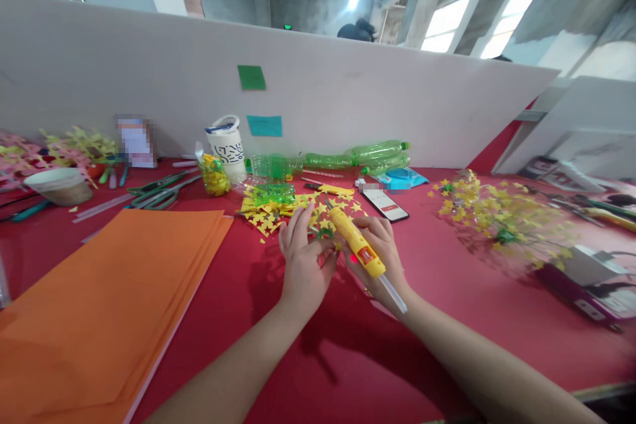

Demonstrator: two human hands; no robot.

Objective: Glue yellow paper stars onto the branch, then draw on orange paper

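My right hand (pixel 380 252) is closed round a yellow glue gun (pixel 354 235), its nozzle toward the upper left and a clear glue stick out of its back end. Thumb and index finger of my left hand (pixel 305 262) pinch a small green piece (pixel 325 233) just left of the gun; its exact shape is unclear. Behind my hands lies a pile of yellow paper stars (pixel 265 217), with a cut green bottle part (pixel 274 193) standing among them.
Orange sheets (pixel 114 291) cover the left side. Scissors (pixel 159 193), a patterned white cup (pixel 227 149) and green bottles (pixel 358 158) stand or lie behind. A phone (pixel 385 204) is behind my right hand. Yellow star branches (pixel 497 218) and a power strip (pixel 581 295) lie right.
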